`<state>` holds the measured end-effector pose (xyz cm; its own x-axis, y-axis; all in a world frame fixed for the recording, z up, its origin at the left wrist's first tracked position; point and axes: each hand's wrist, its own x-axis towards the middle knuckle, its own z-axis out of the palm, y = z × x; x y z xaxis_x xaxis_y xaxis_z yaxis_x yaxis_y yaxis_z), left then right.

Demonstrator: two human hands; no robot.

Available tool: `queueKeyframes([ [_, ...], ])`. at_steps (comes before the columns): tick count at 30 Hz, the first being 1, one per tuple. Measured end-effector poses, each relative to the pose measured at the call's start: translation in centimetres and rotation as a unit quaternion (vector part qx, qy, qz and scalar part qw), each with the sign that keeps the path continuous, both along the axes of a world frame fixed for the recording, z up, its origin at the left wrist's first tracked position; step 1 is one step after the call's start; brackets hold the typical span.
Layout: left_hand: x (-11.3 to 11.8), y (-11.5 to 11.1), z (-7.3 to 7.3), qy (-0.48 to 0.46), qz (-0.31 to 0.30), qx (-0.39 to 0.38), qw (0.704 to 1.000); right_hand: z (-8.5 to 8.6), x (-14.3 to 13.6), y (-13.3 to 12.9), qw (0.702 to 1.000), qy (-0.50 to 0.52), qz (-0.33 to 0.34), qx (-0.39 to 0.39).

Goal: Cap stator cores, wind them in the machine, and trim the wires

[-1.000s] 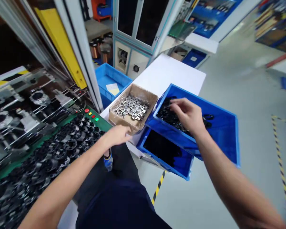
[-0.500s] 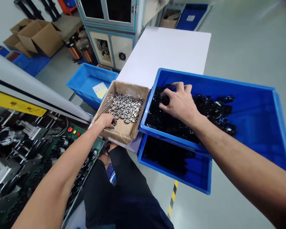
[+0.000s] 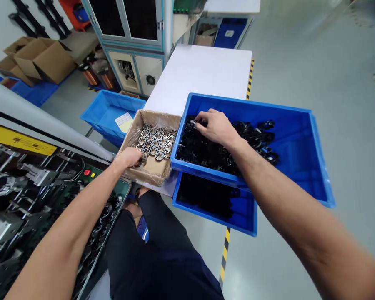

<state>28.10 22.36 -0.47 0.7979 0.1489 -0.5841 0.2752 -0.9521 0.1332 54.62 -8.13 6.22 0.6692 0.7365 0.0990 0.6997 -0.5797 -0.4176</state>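
Note:
My left hand (image 3: 130, 157) is closed at the near left side of a plastic-lined cardboard box (image 3: 154, 178), its fingertips on a metal ring part. Several round silver rings (image 3: 155, 142) lie in rows in that box. My right hand (image 3: 217, 127) reaches into the upper blue bin (image 3: 296, 143), fingers bent together over a heap of black parts (image 3: 196, 146). Something small and shiny shows at its fingertips, too small to name. A lower blue bin (image 3: 245, 212) with dark parts sits under the upper one.
The boxes rest on a white table (image 3: 206, 71). Left of it are a light blue bin (image 3: 108, 110) and a machine with black parts and a red button (image 3: 86, 172). A grey cabinet (image 3: 134, 46) stands behind. Cardboard boxes (image 3: 48, 60) lie at the far left.
The view has shifted, so bins and box appear farther left. My right hand's fingers, spread around a black part before, are now drawn closer together. My left hand remains at the box's near left corner.

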Motion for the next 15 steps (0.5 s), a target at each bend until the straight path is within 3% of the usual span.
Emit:
queueKeyframes([
  [3, -2.2, 0.4, 3.2, -0.135, 0.078, -0.066, 0.986, 0.6, 0.1, 0.2, 0.999, -0.003, -0.02, 0.045],
  [5, -4.4, -0.7, 5.3, -0.234, 0.139, -0.125, 0.954, 1.0, 0.0, 0.1, 0.997, 0.005, -0.032, 0.068],
  [7, -7.4, -3.4, 7.1, -0.309, 0.191, -0.186, 0.913, 1.6, -0.1, -0.1, 0.995, 0.014, -0.038, 0.095],
  [9, -11.0, -7.5, 8.3, -0.358, 0.249, -0.283, 0.854, 2.6, -0.4, -0.6, 0.991, 0.017, -0.035, 0.131],
  [10, -13.1, -9.9, 8.6, -0.374, 0.288, -0.361, 0.804, 3.2, -0.7, -1.0, 0.987, 0.016, -0.032, 0.154],
  [13, -19.6, -17.3, 8.5, -0.37, 0.41, -0.623, 0.554, 5.0, -3.8, -1.9, 0.972, 0.011, -0.018, 0.235],
  [14, -21.7, -19.6, 8.2, -0.364, 0.432, -0.66, 0.494, 5.4, -5.8, -2.2, 0.964, 0.01, -0.012, 0.266],
  [15, -23.7, -21.8, 7.8, -0.363, 0.447, -0.673, 0.464, 5.6, -8.4, -2.4, 0.955, 0.012, 0.0, 0.295],
])
